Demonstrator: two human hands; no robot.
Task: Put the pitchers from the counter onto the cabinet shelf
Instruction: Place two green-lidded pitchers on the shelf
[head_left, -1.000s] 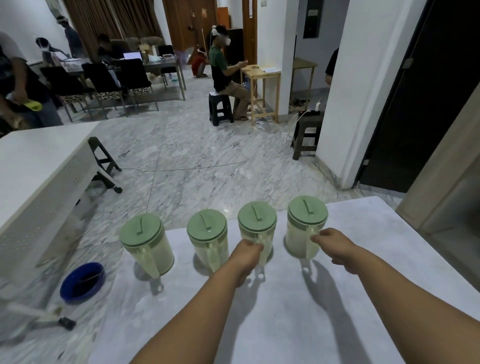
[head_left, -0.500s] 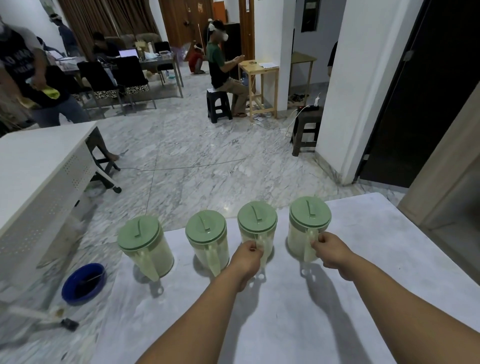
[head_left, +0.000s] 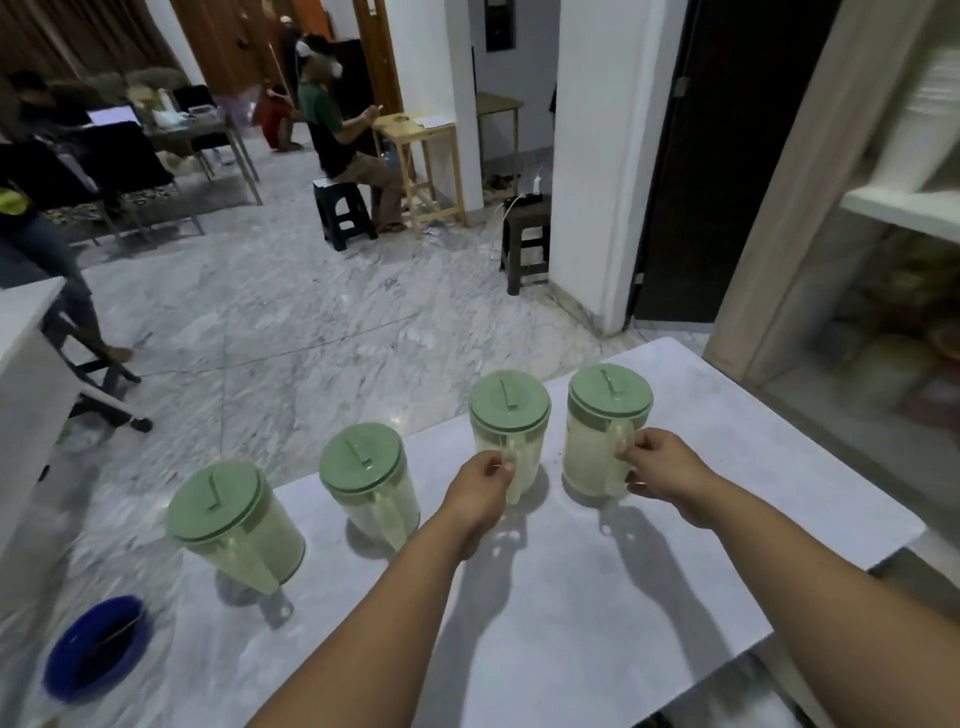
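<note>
Pitchers, four in all, are lined up in a row along the far edge of the pale counter (head_left: 597, 597), each clear-bodied with a green lid. The handle of the third pitcher (head_left: 509, 436) from the left is gripped by the left hand (head_left: 480, 501), whose fingers are curled round it. The handle of the rightmost pitcher (head_left: 608, 431) is gripped in the same way by the right hand (head_left: 662, 475). Whether these two are lifted off the counter cannot be told. The leftmost pitcher (head_left: 234, 525) and the second pitcher (head_left: 369, 483) are left untouched, well apart from both hands. At the right edge a white cabinet shelf (head_left: 904, 210) is seen, blurred. On the marble floor at near left a blue basin (head_left: 96, 647) is seen.
</note>
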